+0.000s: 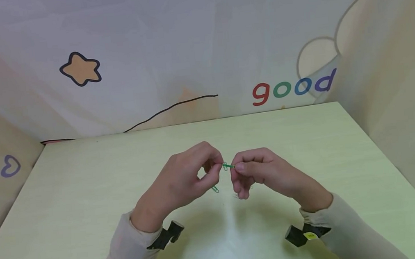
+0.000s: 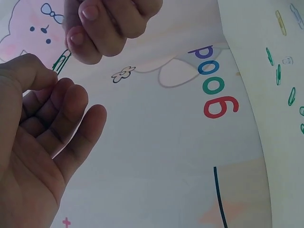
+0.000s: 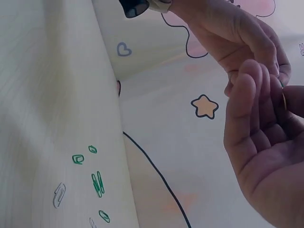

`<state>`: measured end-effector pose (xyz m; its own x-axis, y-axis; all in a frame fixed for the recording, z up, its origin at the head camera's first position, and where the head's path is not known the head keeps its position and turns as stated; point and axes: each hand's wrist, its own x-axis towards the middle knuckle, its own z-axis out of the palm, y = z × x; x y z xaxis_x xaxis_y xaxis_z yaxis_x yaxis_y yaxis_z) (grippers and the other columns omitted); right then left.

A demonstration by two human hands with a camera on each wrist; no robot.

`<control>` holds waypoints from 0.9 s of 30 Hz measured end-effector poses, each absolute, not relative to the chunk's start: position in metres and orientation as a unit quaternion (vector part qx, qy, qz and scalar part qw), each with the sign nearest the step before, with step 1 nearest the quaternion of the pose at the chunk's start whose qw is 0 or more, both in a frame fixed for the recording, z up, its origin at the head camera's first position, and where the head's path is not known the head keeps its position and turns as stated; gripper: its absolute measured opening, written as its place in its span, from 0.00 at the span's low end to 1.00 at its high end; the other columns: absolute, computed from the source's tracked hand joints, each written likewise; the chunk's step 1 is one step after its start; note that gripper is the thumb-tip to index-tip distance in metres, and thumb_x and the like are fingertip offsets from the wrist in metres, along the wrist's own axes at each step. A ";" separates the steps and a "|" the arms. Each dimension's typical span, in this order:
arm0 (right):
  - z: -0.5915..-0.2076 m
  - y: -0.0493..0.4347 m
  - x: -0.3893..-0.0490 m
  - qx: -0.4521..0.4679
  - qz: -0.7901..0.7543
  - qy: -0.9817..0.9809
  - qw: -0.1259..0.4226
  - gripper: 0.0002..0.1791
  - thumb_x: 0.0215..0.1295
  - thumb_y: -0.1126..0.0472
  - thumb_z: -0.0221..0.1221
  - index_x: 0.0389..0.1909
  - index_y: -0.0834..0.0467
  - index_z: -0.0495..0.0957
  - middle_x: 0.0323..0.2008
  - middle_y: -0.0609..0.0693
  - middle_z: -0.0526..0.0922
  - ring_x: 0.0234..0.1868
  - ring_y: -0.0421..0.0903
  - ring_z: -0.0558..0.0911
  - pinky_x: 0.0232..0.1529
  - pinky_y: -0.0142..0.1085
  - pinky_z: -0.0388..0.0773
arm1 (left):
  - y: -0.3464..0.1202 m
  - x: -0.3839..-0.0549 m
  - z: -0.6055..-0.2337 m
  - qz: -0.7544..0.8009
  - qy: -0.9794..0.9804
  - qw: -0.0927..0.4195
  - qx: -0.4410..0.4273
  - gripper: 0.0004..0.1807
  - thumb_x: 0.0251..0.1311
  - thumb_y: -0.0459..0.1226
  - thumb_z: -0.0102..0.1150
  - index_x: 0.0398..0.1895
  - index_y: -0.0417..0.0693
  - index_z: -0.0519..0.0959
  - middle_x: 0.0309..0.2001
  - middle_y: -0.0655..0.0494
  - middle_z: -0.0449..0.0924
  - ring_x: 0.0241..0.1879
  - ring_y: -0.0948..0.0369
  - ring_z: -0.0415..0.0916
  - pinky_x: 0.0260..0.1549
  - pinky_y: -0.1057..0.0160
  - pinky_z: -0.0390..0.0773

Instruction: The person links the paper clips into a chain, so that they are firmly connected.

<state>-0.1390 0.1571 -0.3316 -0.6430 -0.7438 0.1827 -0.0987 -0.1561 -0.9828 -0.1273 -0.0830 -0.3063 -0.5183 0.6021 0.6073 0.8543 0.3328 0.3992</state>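
Between the fingertips of both hands, above the table, are small green paper clips (image 1: 227, 166) that seem linked. My left hand (image 1: 187, 174) pinches one end between thumb and forefinger. On the other side, my right hand (image 1: 266, 169) pinches the opposite end, its other fingers curled loosely. From the left wrist, a green paper clip (image 2: 61, 61) spans the space between the two hands. The right wrist view shows only a thin bit of the clip (image 3: 284, 97) at the right thumb; fingers hide the rest.
Loose green paper clips (image 3: 97, 184), a silver one (image 3: 59, 195) and a yellow one (image 2: 281, 23) lie on the pale table (image 1: 87, 189). One green clip (image 1: 215, 189) shows below my left hand. A printed cloth backdrop (image 1: 170, 46) stands behind and at both sides.
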 end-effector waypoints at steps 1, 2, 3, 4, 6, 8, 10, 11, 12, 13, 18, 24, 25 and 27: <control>-0.331 0.157 -0.139 -0.343 -0.675 0.610 0.234 0.12 0.77 0.66 0.48 0.34 0.66 0.76 0.29 0.55 0.81 0.26 0.51 0.81 0.34 0.43 0.83 | -0.083 -0.128 -0.307 -0.354 -0.796 0.177 -0.458 0.11 0.57 0.23 0.56 0.37 0.47 0.72 0.34 0.61 0.75 0.33 0.68 0.75 0.31 0.71 0.76; -0.331 0.157 -0.139 -0.339 -0.672 0.618 0.226 0.12 0.77 0.67 0.48 0.33 0.66 0.76 0.28 0.56 0.80 0.24 0.51 0.80 0.33 0.43 0.83 | -0.083 -0.129 -0.308 -0.356 -0.795 0.174 -0.459 0.11 0.58 0.23 0.56 0.37 0.46 0.73 0.34 0.61 0.76 0.33 0.68 0.75 0.31 0.71 0.76; -0.331 0.157 -0.138 -0.332 -0.669 0.629 0.217 0.12 0.76 0.66 0.48 0.33 0.66 0.76 0.27 0.56 0.79 0.23 0.51 0.79 0.32 0.42 0.83 | -0.083 -0.130 -0.309 -0.360 -0.794 0.169 -0.459 0.10 0.59 0.23 0.57 0.38 0.46 0.73 0.34 0.61 0.76 0.33 0.68 0.75 0.32 0.70 0.76; -0.331 0.157 -0.138 -0.322 -0.666 0.640 0.208 0.12 0.76 0.66 0.49 0.32 0.65 0.76 0.26 0.56 0.78 0.22 0.52 0.78 0.31 0.42 0.82 | -0.084 -0.131 -0.309 -0.366 -0.794 0.161 -0.457 0.10 0.60 0.24 0.58 0.38 0.46 0.74 0.35 0.61 0.76 0.33 0.68 0.75 0.32 0.70 0.77; -0.331 0.157 -0.138 -0.301 -0.657 0.665 0.190 0.13 0.75 0.66 0.49 0.31 0.65 0.76 0.25 0.57 0.77 0.21 0.52 0.77 0.30 0.42 0.82 | -0.086 -0.135 -0.312 -0.378 -0.800 0.141 -0.444 0.08 0.63 0.25 0.59 0.40 0.44 0.76 0.36 0.61 0.78 0.33 0.68 0.76 0.34 0.68 0.78; -0.331 0.158 -0.138 -0.280 -0.650 0.684 0.177 0.13 0.76 0.65 0.49 0.31 0.65 0.77 0.24 0.58 0.77 0.21 0.52 0.77 0.29 0.41 0.82 | -0.090 -0.141 -0.316 -0.386 -0.814 0.116 -0.418 0.06 0.65 0.27 0.60 0.43 0.44 0.78 0.37 0.60 0.79 0.34 0.68 0.77 0.36 0.66 0.79; -0.332 0.159 -0.139 -0.264 -0.648 0.695 0.167 0.14 0.75 0.65 0.49 0.31 0.66 0.77 0.24 0.58 0.77 0.21 0.52 0.77 0.29 0.40 0.82 | -0.096 -0.149 -0.322 -0.381 -0.840 0.085 -0.376 0.06 0.67 0.29 0.60 0.45 0.44 0.80 0.39 0.60 0.80 0.34 0.66 0.77 0.37 0.64 0.79; -0.333 0.160 -0.140 -0.259 -0.647 0.698 0.164 0.14 0.76 0.65 0.49 0.31 0.66 0.77 0.24 0.58 0.77 0.21 0.52 0.77 0.29 0.40 0.82 | -0.098 -0.153 -0.326 -0.371 -0.856 0.066 -0.353 0.07 0.68 0.30 0.59 0.46 0.44 0.80 0.40 0.59 0.81 0.34 0.66 0.77 0.38 0.63 0.79; -0.333 0.160 -0.140 -0.256 -0.648 0.699 0.163 0.14 0.76 0.65 0.49 0.31 0.66 0.77 0.24 0.58 0.77 0.21 0.52 0.77 0.29 0.40 0.82 | -0.100 -0.157 -0.330 -0.356 -0.873 0.045 -0.329 0.07 0.69 0.31 0.58 0.47 0.44 0.81 0.41 0.59 0.81 0.35 0.65 0.76 0.38 0.62 0.79; -0.333 0.161 -0.141 -0.256 -0.650 0.697 0.163 0.14 0.76 0.65 0.49 0.31 0.67 0.76 0.24 0.58 0.77 0.21 0.52 0.77 0.29 0.39 0.82 | -0.102 -0.162 -0.336 -0.334 -0.890 0.023 -0.309 0.08 0.69 0.31 0.57 0.47 0.45 0.82 0.41 0.59 0.81 0.36 0.64 0.76 0.39 0.61 0.79; -0.334 0.162 -0.143 -0.265 -0.652 0.692 0.162 0.14 0.76 0.66 0.49 0.31 0.67 0.76 0.24 0.57 0.77 0.21 0.51 0.77 0.29 0.39 0.82 | -0.108 -0.178 -0.363 -0.221 -0.939 -0.077 -0.252 0.11 0.69 0.31 0.57 0.50 0.45 0.84 0.45 0.57 0.81 0.43 0.58 0.78 0.45 0.57 0.78; -0.334 0.163 -0.143 -0.257 -0.652 0.695 0.159 0.13 0.75 0.67 0.49 0.31 0.67 0.77 0.24 0.57 0.78 0.22 0.51 0.77 0.29 0.39 0.82 | -0.108 -0.183 -0.384 -0.178 -0.945 -0.117 -0.248 0.08 0.67 0.30 0.61 0.45 0.48 0.85 0.41 0.57 0.77 0.42 0.57 0.77 0.45 0.57 0.77; -0.333 0.163 -0.143 -0.258 -0.652 0.695 0.160 0.13 0.75 0.67 0.49 0.31 0.67 0.77 0.24 0.57 0.78 0.22 0.51 0.77 0.29 0.39 0.82 | -0.108 -0.183 -0.386 -0.173 -0.946 -0.117 -0.248 0.08 0.66 0.30 0.61 0.43 0.49 0.85 0.40 0.57 0.76 0.40 0.57 0.76 0.44 0.58 0.77; -0.333 0.163 -0.143 -0.259 -0.651 0.695 0.160 0.12 0.75 0.67 0.49 0.31 0.67 0.77 0.24 0.58 0.78 0.22 0.51 0.78 0.29 0.39 0.82 | -0.107 -0.183 -0.388 -0.166 -0.949 -0.114 -0.243 0.07 0.65 0.29 0.61 0.39 0.48 0.84 0.38 0.57 0.74 0.37 0.58 0.74 0.42 0.58 0.77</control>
<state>-0.1433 0.1627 -0.3330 -0.8141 -0.5694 0.1142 -0.1517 0.0186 -0.9883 -0.1832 -0.1071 -0.3875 -0.8554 0.4998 -0.1361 0.4238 0.8263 0.3710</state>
